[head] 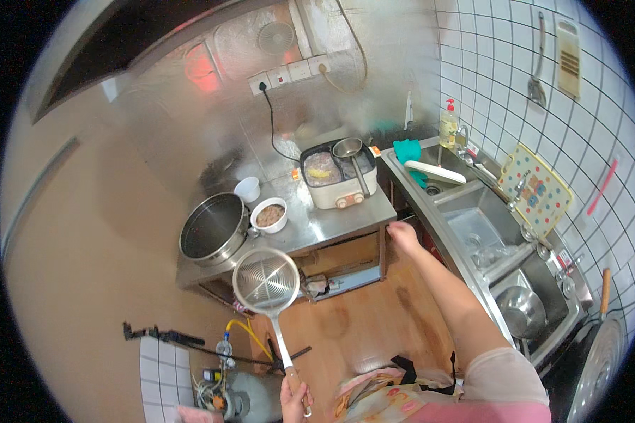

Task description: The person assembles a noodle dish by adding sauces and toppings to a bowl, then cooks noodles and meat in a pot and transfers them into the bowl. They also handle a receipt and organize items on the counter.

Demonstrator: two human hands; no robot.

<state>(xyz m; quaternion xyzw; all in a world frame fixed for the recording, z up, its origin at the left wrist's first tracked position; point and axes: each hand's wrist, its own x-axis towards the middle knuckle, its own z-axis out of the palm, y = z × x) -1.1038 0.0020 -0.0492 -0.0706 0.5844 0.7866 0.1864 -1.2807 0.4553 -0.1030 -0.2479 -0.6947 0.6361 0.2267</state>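
My left hand (295, 397) is closed around the wooden handle of a metal spider strainer (266, 281), its round basket raised in front of the steel counter. My right hand (404, 236) is stretched forward near the counter's right corner; nothing shows in it, and its fingers are not clear. On the counter stands an electric hot pot (332, 194) with two compartments, yellow food in the left one and a steel ladle (348, 148) resting over the right one. Further left are a white bowl of brownish food (269, 215), a white plastic tub (247, 189) and a large steel pot (214, 228).
A steel sink unit (459, 194) runs along my right side, holding a metal bowl (519, 311) and a white lid (435, 172). At lower left are a gas cylinder (251, 396) and a black stand (281, 364). A black cable joins the wall sockets (290, 74) and the hot pot.
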